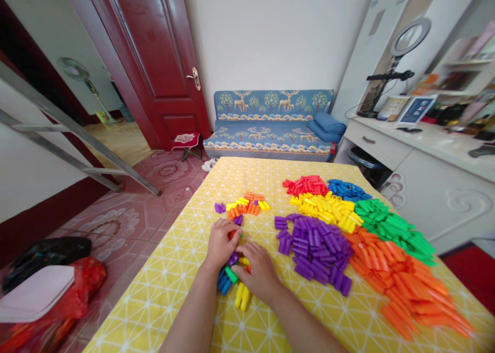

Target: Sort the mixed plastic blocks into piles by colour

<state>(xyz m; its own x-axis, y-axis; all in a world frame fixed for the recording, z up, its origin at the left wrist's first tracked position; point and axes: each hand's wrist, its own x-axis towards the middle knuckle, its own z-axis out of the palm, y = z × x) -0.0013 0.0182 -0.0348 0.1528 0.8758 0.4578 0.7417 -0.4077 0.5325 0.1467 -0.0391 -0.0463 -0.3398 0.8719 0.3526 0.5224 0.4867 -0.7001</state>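
My left hand [221, 244] is over a small mixed group of plastic pieces near the table's middle, its fingers bent around a red piece [232, 234]. Just to its right, my right hand [258, 268] rests over the same group, fingers curled down beside yellow and orange pieces; what its fingertips hold is hidden. Below the hands lie blue pieces [224, 282], a green piece [231, 274] and yellow pieces [242, 297]. Beyond my left hand sits a cluster of orange pieces [253, 208] with yellow and purple ones.
On the yellow patterned tablecloth [154, 301], sorted piles stand at the right: purple [319, 247], yellow [328, 208], red [307, 185], blue [348, 189], green [392, 227] and orange [410, 281]. A blue sofa [266, 131] is behind the table.
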